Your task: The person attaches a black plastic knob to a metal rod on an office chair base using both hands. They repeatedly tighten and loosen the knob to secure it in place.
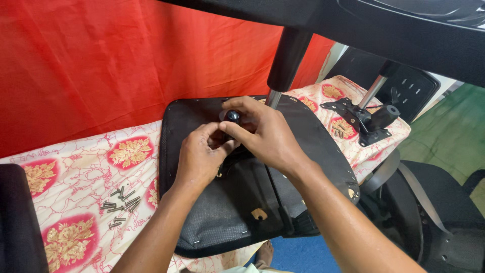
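Note:
An upturned black chair seat (318,141) lies on a table covered with a white cloth patterned in red and gold (76,177). My left hand (199,156) and my right hand (262,134) meet over its middle. Both hold a small black round knob (233,116) between the fingertips, just above a black metal bracket on the seat's underside. The bracket is mostly hidden by my hands.
Several silver screws (121,202) lie loose on the cloth left of the seat. A black tilt mechanism with a lever (366,121) rests at the table's far right. A chair base column (285,60) hangs overhead. Other black chair parts (434,212) stand right; red curtain (101,60) behind.

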